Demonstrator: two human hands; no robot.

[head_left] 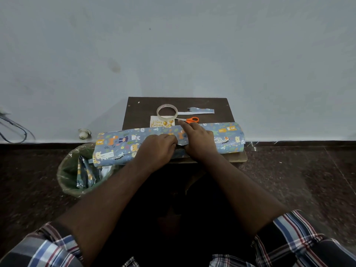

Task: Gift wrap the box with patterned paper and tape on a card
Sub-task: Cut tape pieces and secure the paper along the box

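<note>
Blue patterned paper [119, 143] with cartoon animals lies folded across the front of the small dark table [138, 110]; the box is hidden under it. My left hand [156, 149] has its fingers curled on the paper's overlapping edge at the middle, pinching it. Right beside it, my right hand [198, 141] presses down flat on the paper with the index finger stretched toward the far edge. Behind the paper lie a "Happy Birthday" card [160, 123], a clear tape roll [167, 112] and orange-handled scissors [191, 120].
A cut strip of the same paper [201, 111] lies at the table's back right. A lined waste bin [77, 170] with paper scraps stands on the floor at the left, under the paper's overhang. The wall rises just behind the table.
</note>
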